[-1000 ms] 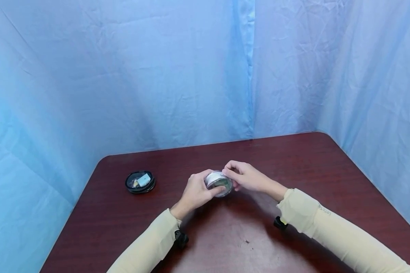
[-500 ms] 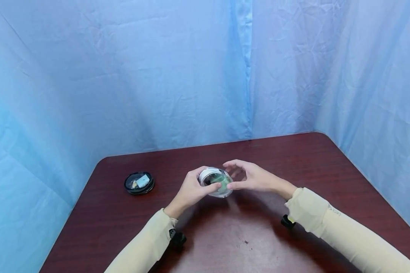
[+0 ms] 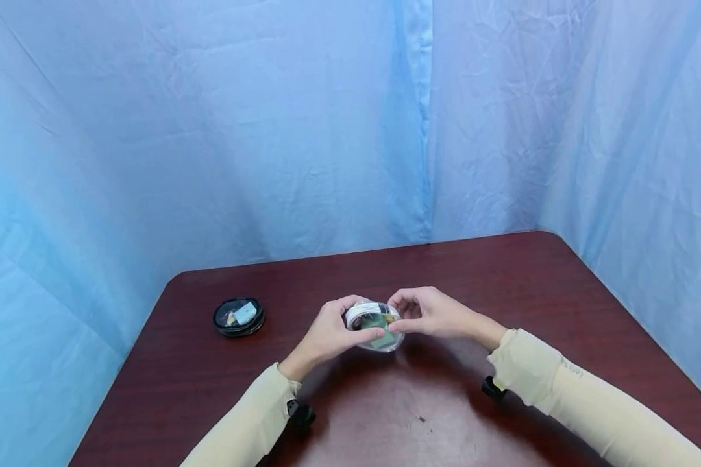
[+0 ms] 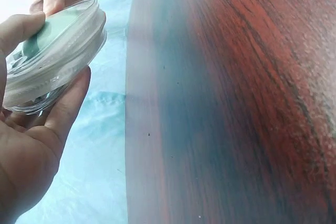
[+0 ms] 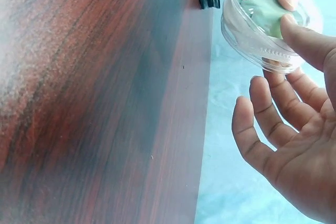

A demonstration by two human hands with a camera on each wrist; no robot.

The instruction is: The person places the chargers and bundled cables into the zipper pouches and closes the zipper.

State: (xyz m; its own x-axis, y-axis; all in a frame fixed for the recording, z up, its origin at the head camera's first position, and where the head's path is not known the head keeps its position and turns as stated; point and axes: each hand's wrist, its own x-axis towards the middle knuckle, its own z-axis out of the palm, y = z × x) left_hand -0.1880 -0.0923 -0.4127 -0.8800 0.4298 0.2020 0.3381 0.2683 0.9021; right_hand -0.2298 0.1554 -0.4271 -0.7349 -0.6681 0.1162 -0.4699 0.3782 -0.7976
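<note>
A round, clear case [image 3: 374, 320] with a white band round its side and something green inside is held above the table between both hands. My left hand [image 3: 332, 329] grips it from the left, thumb across the top face and fingers underneath, as the left wrist view shows on the case [image 4: 63, 51]. From the right, my right hand [image 3: 438, 315] pinches the edge, its thumb on the top face. In the right wrist view, some fingers of the right hand [image 5: 299, 129] reach under the case [image 5: 252, 35], while others are spread free below it.
A similar round case [image 3: 239, 318] with a black rim and small pale items inside lies at the left on the dark red wooden table [image 3: 169, 389]. Light blue curtains [image 3: 304, 130] hang behind and beside the table.
My right hand let go of the case's upper edge, opened, and now pinches its right side with the thumb on top. The left hand kept its hold, and the case came slightly lower.
</note>
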